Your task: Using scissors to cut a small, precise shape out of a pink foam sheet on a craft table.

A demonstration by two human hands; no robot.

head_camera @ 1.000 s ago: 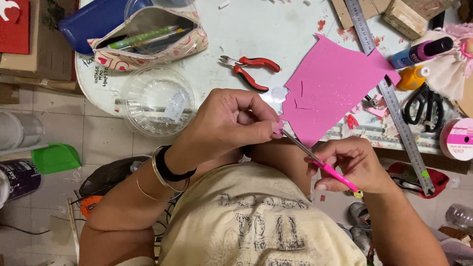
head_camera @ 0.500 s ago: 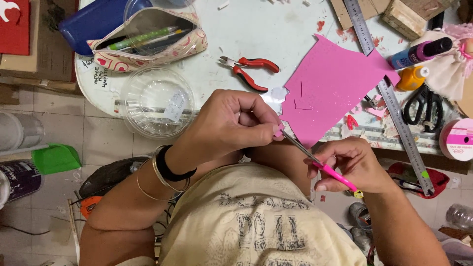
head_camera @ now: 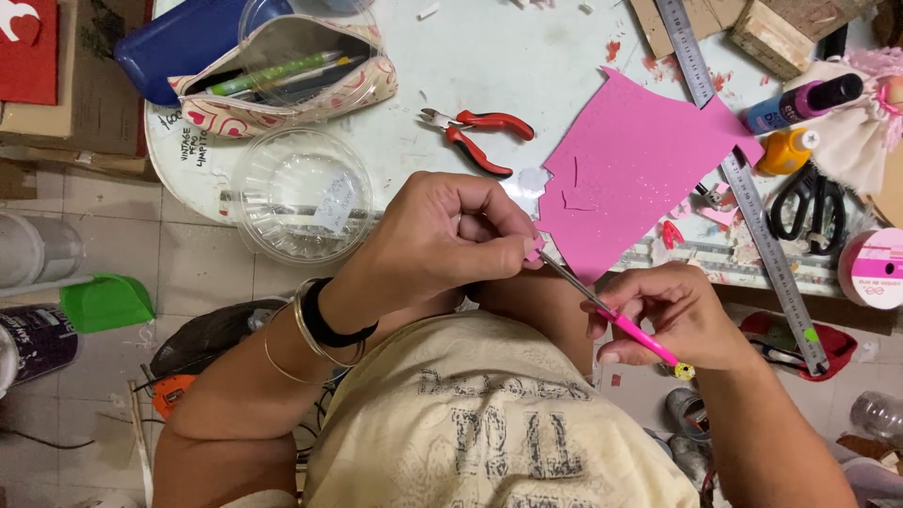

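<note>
pliers (head_camera: 478, 139) on the table (head_camera: 489, 56), between bowl (head_camera: 299, 195) and foam sheet (head_camera: 640, 169)

The small pink piece (head_camera: 534, 248) at the left hand (head_camera: 442, 240) is mostly covered by its fingertips, so its shape cannot be told. The tool's (head_camera: 611, 315) handle is partly hidden in the right hand's (head_camera: 673, 315) grip. The steel ruler (head_camera: 743, 179) and the red card (head_camera: 28, 47) are cut off by the picture's edge, and the bench (head_camera: 489, 56) runs past the top
</note>
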